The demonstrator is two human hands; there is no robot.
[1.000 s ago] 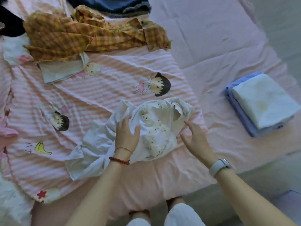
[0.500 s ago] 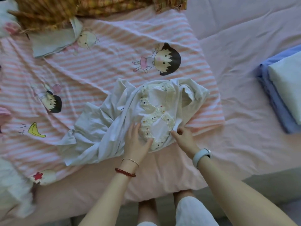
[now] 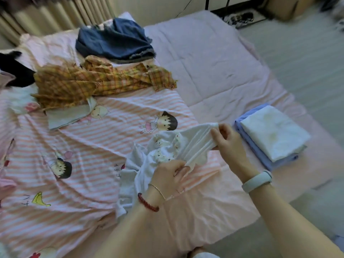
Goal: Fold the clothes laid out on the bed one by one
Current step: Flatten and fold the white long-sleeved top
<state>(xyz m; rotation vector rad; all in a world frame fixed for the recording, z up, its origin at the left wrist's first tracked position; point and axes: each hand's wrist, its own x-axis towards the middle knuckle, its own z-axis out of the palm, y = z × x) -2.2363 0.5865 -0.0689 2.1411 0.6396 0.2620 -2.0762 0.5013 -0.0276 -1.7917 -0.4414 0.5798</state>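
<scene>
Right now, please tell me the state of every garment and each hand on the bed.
White cotton top with floral trim: unfolded, lifted and stretched between both hands.
Left hand: grips the top's lower edge.
Right hand: pinches the top's upper edge.
Yellow plaid shirt: crumpled, unfolded.
Blue denim garment: heaped, unfolded.
White folded cloth: folded, stacked on folded blue cloth.

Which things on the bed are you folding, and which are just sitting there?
For the job:
- white top, gripped by the left hand and right hand
- yellow checked shirt, unfolded
- blue denim garment, unfolded
- folded stack, done

Just there:
- striped cartoon sheet
- black item
</scene>
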